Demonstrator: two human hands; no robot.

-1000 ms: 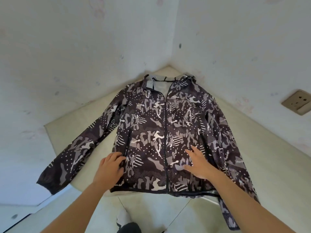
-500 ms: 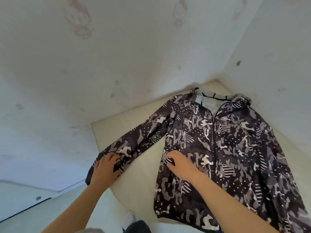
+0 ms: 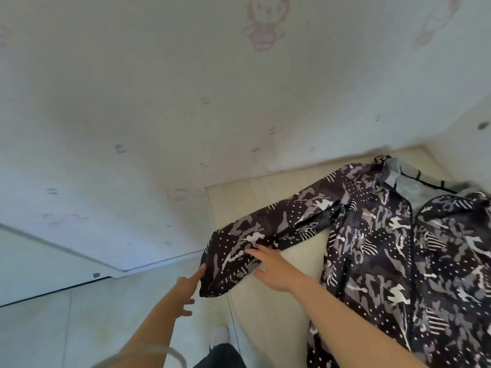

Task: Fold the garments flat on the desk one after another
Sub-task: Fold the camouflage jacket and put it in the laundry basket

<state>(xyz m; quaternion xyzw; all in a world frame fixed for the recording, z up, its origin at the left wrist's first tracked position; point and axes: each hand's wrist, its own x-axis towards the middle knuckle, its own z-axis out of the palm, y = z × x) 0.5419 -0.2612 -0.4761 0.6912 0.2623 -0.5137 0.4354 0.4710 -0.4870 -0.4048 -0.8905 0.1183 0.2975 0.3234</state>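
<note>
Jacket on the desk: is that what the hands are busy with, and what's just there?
For the job: jacket, its sleeve, desk, left hand, right hand.

Just there: wall drawing, shoe.

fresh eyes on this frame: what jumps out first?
The camo-print jacket spread front-up on the pale desk, filling the right half of the view. Next, its sleeve reaching left to the desk's edge, with the right hand flat on the cuff end and the left hand open, touching the cuff from the side. Faint cartoon drawings mark the wall above.
</note>
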